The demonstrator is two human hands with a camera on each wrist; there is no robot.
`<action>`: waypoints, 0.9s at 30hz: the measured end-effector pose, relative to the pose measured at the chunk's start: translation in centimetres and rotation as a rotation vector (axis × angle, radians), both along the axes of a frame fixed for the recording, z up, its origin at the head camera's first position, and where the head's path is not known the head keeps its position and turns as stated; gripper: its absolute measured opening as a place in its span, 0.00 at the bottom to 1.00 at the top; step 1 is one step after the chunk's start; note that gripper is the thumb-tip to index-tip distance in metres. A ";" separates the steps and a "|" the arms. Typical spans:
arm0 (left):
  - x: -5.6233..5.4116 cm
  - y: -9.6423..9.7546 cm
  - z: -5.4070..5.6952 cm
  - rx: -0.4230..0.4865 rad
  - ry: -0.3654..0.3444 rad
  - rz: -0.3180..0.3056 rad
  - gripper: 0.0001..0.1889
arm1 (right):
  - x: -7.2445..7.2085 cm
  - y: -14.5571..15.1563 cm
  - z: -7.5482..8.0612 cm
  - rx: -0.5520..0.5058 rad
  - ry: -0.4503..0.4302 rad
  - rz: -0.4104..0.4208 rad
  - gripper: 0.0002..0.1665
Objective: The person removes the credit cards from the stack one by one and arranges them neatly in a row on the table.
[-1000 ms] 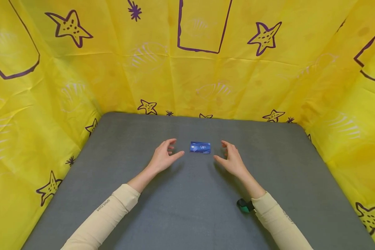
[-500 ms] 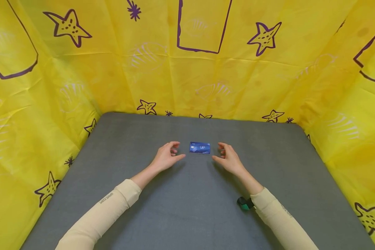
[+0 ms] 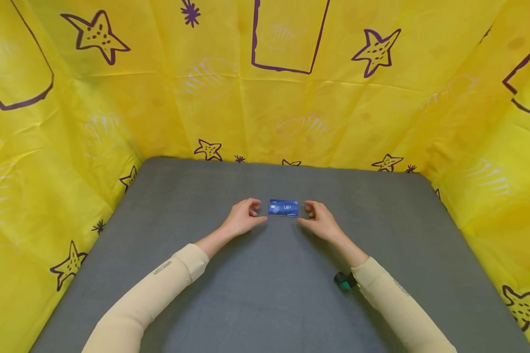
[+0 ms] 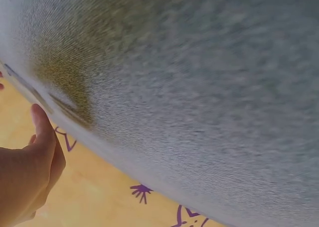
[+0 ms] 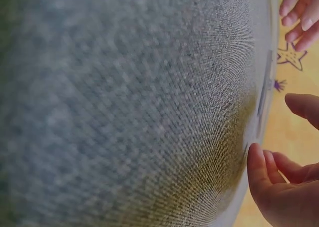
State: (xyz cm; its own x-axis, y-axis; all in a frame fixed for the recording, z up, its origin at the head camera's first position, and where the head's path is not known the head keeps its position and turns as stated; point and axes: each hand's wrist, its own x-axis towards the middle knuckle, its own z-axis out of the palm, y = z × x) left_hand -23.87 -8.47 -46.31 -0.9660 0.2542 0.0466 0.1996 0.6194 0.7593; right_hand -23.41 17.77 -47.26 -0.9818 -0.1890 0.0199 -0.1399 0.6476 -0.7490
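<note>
A blue card printed "VIP" (image 3: 283, 208) lies flat on the grey tabletop in the head view. My left hand (image 3: 243, 216) is just off the card's left end, thumb and fingers apart and loosely bent. On the other side, my right hand (image 3: 321, 221) curves toward the card's right end in the same loose way, with a small gap to it. Neither hand holds anything. In the right wrist view, the right hand (image 5: 289, 197) is low at the right edge, and the left hand (image 5: 301, 13) shows at the top right. The left wrist view shows the left hand (image 4: 30, 172) at the lower left.
Grey cloth covers the table (image 3: 265, 294). A yellow curtain (image 3: 265, 113) with purple starfish drawings hangs behind it and along both sides. A black and green device (image 3: 345, 281) sits at the right sleeve's cuff.
Both hands have moved inward, nearer the card's two ends; the left has shifted right and the right slightly left. The card stays where it was.
</note>
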 end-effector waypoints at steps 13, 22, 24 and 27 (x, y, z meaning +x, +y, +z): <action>-1.5 1.4 -0.4 -0.031 0.017 -0.034 0.26 | -0.9 -0.8 -0.3 0.042 0.008 0.012 0.36; -2.3 2.3 -0.4 -0.037 -0.036 -0.026 0.26 | -1.7 -0.9 -0.5 0.056 0.045 0.033 0.35; -2.3 2.4 -0.5 -0.043 -0.040 -0.022 0.26 | -1.9 -1.0 -0.6 0.064 0.041 0.038 0.35; -2.5 2.6 -0.7 -0.046 -0.053 -0.012 0.26 | -2.1 -1.2 -0.7 0.068 0.028 0.042 0.35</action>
State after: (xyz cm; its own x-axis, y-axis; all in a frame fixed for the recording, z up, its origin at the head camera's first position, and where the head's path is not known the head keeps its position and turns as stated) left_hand -26.36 -5.91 -47.04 -0.9637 0.2666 -0.0160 0.1679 0.6515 0.7398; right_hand -25.48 16.56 -47.93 -0.9721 -0.2321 0.0329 -0.1884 0.6896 -0.6992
